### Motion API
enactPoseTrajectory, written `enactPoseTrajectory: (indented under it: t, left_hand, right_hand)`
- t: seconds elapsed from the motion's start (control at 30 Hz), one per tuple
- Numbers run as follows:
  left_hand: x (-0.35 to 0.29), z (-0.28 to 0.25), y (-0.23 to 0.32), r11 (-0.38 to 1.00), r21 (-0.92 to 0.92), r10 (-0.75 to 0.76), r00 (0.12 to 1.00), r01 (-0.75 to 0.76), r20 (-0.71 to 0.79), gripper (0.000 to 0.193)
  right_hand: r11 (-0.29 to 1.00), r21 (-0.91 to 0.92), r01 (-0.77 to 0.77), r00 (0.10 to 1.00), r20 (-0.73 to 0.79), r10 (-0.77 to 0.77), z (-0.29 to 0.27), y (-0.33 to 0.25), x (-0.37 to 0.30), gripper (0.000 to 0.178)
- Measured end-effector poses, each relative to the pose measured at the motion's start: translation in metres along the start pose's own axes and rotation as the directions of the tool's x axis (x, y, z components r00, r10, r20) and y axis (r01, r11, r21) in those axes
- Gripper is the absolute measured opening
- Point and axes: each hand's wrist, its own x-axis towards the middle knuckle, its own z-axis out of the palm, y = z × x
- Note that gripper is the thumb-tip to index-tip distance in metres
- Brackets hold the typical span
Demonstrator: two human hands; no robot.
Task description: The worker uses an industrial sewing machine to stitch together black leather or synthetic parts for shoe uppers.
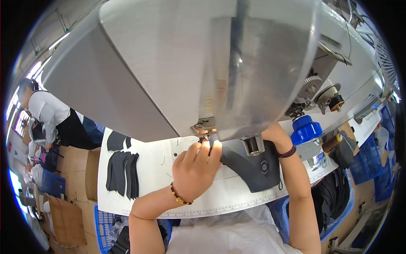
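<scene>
A large white sewing machine fills the upper view, its metal presser foot low over the white table. A curved dark grey piece of material with a round emblem runs from the needle area toward the right. My left hand is at the presser foot, fingers bent and pressed together on the narrow end of that piece. My right hand reaches in behind the machine's clear cover, beyond the wide end of the piece; its fingers are hidden. Both wrists wear beaded bracelets.
Cut dark strips lie in a stack on the table's left. A blue round knob-like part and a brown thread spool stand right. Blue baskets of material flank me. Another person stands far left.
</scene>
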Motion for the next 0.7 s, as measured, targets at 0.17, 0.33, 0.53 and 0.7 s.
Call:
enactPoseTrajectory:
  t: [0.17, 0.33, 0.53, 0.7]
  left_hand:
    - [0.007, -0.020, -0.017, 0.806, -0.504, -0.325, 0.944, 0.310, 0.062, 0.022]
    - [-0.004, -0.020, -0.020, 0.961, -0.258, 0.136, 0.982, -0.098, 0.133, 0.031]
    - [-0.008, -0.013, -0.017, 0.932, -0.054, 0.364, 0.924, -0.360, 0.119, 0.025]
    - [0.000, -0.012, -0.003, 0.934, 0.042, 0.351, 0.934, -0.354, 0.074, 0.023]
  right_hand:
    - [0.974, 0.037, -0.224, 0.973, -0.040, 0.226, -0.003, -0.026, 0.001, 0.034]
    - [0.979, 0.103, -0.175, 0.984, -0.023, 0.179, -0.003, -0.012, -0.001, 0.033]
    - [0.981, 0.167, -0.093, 0.996, 0.028, 0.090, 0.005, 0.008, 0.008, 0.032]
    - [0.979, 0.201, -0.023, 0.997, 0.079, 0.008, 0.014, 0.021, 0.018, 0.032]
